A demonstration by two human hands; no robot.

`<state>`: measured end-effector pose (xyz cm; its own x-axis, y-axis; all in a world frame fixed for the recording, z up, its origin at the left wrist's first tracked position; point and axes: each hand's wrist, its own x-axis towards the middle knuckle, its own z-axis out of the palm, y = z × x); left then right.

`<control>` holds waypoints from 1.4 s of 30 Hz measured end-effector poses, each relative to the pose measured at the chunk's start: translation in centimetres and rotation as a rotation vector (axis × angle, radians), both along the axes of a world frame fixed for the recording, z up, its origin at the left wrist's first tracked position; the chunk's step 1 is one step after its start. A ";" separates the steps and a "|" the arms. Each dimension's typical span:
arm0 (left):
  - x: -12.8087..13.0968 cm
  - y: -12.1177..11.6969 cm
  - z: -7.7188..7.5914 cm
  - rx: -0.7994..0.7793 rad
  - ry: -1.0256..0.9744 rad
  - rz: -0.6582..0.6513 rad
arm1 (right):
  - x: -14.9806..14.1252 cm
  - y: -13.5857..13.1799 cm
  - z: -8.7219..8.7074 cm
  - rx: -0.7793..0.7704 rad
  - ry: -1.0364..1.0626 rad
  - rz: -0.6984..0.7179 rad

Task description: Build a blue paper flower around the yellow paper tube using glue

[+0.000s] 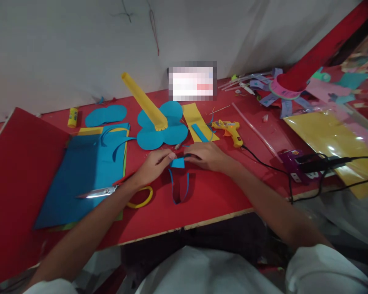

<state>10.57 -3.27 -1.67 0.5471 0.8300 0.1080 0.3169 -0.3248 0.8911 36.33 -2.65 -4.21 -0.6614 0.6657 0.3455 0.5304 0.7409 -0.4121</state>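
Observation:
Between my two hands is a small piece of blue paper [178, 163], held just above the red table. My left hand [155, 164] pinches its left end with thumb and fingers. At the other end my right hand [207, 156] has its fingers closed on it, partly hidden. A thin blue paper strip [172, 185] curves in a U on the table below. Beyond my hands lies a blue petal-shaped paper [149, 138] with a yellow paper tube [144, 102] standing tilted on it. Scissors [101, 192] with yellow and red handles lie by my left forearm.
A yellow glue gun [230, 130] with a black cord lies right of my hands. Blue sheets [79, 163] are stacked left, near a glue stick [72, 117]. A purple power socket box [297, 163] and yellow sheet [328, 143] sit right. A blurred screen [191, 83] leans on the wall.

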 end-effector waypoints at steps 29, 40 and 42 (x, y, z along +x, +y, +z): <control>-0.5 1.0 -1.2 0.089 -0.070 -0.197 | 7.9 -0.3 1.5 -0.101 -0.378 -1.089; -0.5 1.0 -1.3 0.070 -0.104 -0.185 | 8.2 0.3 1.5 -0.131 -0.149 -1.198; -0.5 1.1 -1.5 0.067 -0.121 -0.185 | 8.4 0.4 1.5 -0.112 -0.034 -1.213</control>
<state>10.03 -2.22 -3.15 0.6695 0.7052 0.2334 0.1385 -0.4272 0.8935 44.77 -2.22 -2.73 0.4029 0.8829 0.2411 0.8654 -0.2817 -0.4145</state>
